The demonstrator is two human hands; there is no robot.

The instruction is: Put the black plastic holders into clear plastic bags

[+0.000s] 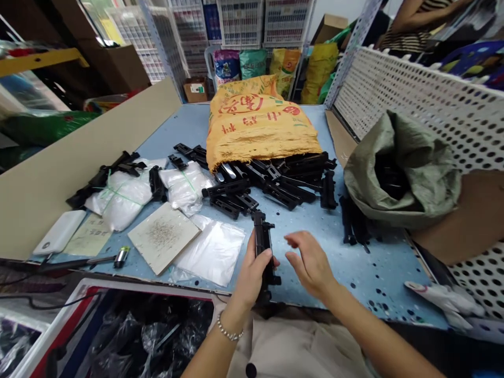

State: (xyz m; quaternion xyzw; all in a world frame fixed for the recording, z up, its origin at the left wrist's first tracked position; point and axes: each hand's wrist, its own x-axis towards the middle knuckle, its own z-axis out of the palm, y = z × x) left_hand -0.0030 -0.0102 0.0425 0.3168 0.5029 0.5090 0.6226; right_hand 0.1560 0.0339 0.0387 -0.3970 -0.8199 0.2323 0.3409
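A crowded workroom with stacked crates and sacks surrounds a pale blue bench (pixel 366 273). At its twelve o'clock end a yellow sack (pixel 255 123) spills a pile of black plastic parts (pixel 271 184); a green sack (pixel 409 168) sits at two o'clock and clear bags (pixel 214 252) at nine. At six o'clock the left hand (pixel 254 273) is wrapped around one long black part (pixel 263 247), upright and pointing away. The right hand (pixel 311 262) hovers just beside it, fingers loosely spread, holding nothing. The work would likely go best with the left grip firm and low, leaving the part's upper end free for the right fingers.
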